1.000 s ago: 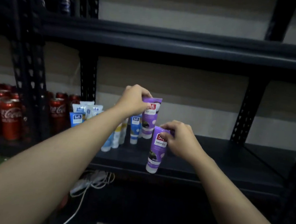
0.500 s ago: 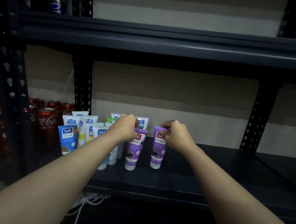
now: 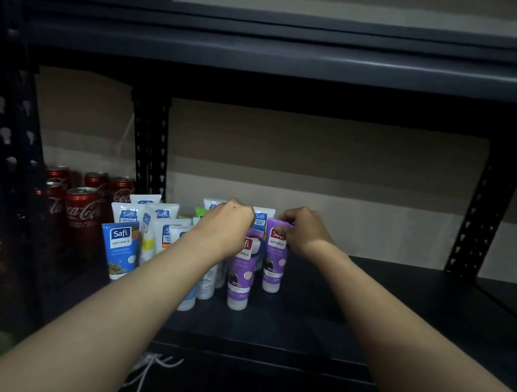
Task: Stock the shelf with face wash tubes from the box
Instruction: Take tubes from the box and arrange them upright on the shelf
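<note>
Risk: toppling. Either purple tube could fall on release and knock down the blue and white tubes (image 3: 162, 229) packed just beside them at centre left.
Cause: each stands on a narrow cap, top-heavy, and the two are nearly touching.
Position: left purple tube (image 3: 241, 273) and right purple tube (image 3: 275, 256) stand at frame centre on the shelf board (image 3: 380, 298), right of the cola cans (image 3: 82, 213).
Axis: long axis near vertical, cap down, crimped end up, labels facing the camera.
Left hand (image 3: 229, 224): fingers curled over its tube's top, seemingly gripping; fingertips hidden.
Right hand (image 3: 305, 231): fingers pinching its tube's crimped top.
</note>
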